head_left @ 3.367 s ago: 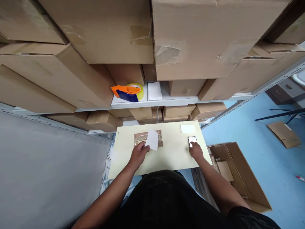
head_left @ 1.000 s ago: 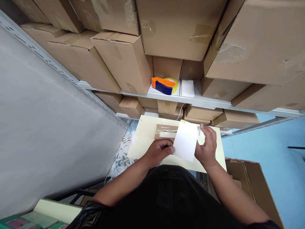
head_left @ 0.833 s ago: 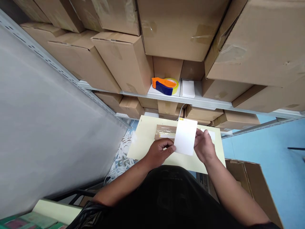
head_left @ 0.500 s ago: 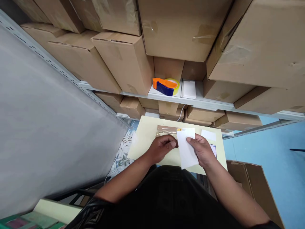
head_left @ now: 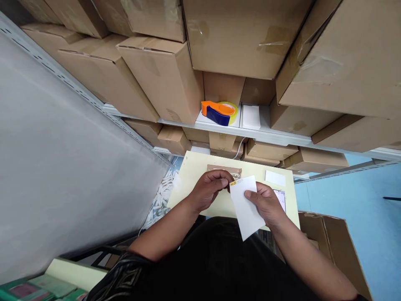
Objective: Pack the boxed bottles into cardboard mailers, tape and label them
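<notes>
White sheet (head_left: 247, 207): blank side up, tilted, held above the near edge of the pale yellow table (head_left: 194, 167); lower corner hangs past the table edge over the person's dark clothing.
Sheet marking: small yellow mark and a line of fine print at the top left corner; too small to read.
Right hand (head_left: 266, 205): closed on the sheet from the right, thumb lying across its face, fingers behind it; forearm comes in from lower right.
Left hand (head_left: 208, 190): fingers curled, tips pinched at the sheet's top left corner; wrist bent inward, forearm from lower left.
Brown packet (head_left: 224, 171): flat on the table just beyond the left hand, partly hidden by it.
Phone (head_left: 280, 198): on the table beside the right hand, screen lit; text not legible.
White slip (head_left: 275, 177): lying on the table, beyond the phone.
Tape dispenser (head_left: 219, 113): orange and blue, on the shelf (head_left: 282, 136) above the table, next to a small white box (head_left: 251, 116).
Cardboard boxes (head_left: 244, 37): stacked on the shelving; no print readable.
</notes>
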Demonstrator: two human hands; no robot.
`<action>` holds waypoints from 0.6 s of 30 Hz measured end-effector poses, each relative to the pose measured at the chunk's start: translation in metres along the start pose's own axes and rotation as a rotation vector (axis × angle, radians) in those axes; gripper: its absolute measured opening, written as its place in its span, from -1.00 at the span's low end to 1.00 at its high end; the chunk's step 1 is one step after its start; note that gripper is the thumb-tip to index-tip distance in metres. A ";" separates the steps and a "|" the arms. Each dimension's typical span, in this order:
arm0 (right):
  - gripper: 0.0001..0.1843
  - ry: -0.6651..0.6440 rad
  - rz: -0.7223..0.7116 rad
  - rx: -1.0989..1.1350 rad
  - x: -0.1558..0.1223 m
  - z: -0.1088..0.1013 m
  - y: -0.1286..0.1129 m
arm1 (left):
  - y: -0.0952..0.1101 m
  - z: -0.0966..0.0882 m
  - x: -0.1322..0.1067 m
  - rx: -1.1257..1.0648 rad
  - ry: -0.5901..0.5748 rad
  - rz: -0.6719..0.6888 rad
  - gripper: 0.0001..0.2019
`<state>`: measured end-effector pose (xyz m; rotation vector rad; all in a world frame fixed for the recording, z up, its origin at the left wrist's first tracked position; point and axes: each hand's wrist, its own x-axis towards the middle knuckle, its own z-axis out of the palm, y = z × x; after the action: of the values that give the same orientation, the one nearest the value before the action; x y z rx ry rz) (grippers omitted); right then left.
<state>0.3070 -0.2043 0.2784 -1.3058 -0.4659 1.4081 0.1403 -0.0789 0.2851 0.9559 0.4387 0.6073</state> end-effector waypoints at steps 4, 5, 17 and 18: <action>-0.61 -0.013 0.019 -0.065 0.000 -0.007 -0.002 | 0.009 -0.005 0.002 0.118 -0.060 -0.030 -0.79; -0.61 -0.017 0.025 -0.076 0.000 -0.009 -0.003 | 0.012 -0.006 0.002 0.164 -0.073 -0.038 -0.81; -0.62 -0.075 0.069 -0.168 -0.003 -0.026 -0.005 | 0.016 -0.014 0.006 0.494 -0.194 -0.085 -0.89; -0.62 -0.074 0.072 -0.175 -0.003 -0.026 -0.005 | 0.016 -0.014 0.006 0.511 -0.194 -0.087 -0.90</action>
<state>0.3313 -0.2156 0.2757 -1.4255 -0.6082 1.5065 0.1321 -0.0593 0.2908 1.4595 0.4685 0.3205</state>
